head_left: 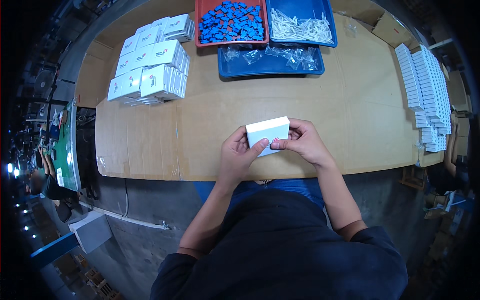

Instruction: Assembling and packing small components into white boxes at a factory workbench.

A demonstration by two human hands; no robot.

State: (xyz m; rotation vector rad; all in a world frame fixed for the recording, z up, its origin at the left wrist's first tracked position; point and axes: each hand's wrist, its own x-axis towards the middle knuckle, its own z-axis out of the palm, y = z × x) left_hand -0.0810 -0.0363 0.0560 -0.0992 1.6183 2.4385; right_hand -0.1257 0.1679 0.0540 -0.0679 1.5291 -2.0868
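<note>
Both hands hold one small white box (pixel 268 129) above the near part of the cardboard-covered table. It is tilted, with a small red mark and dark print on the face toward me. My left hand (pixel 240 152) grips its left side, thumb pressed on the front face. On the other side my right hand (pixel 304 142) is closed round the box, its thumb also on the front near the red mark. The thumb tips nearly meet. The fingers behind the box are partly hidden.
Stacks of similar white boxes (pixel 150 57) stand at the far left. A red tray (pixel 197 35) holds blue pieces, a blue tray (pixel 334 35) white sticks, and another blue tray (pixel 270 71) clear plastic bags. Many small white boxes (pixel 427 90) are piled at right. Other people work at both sides.
</note>
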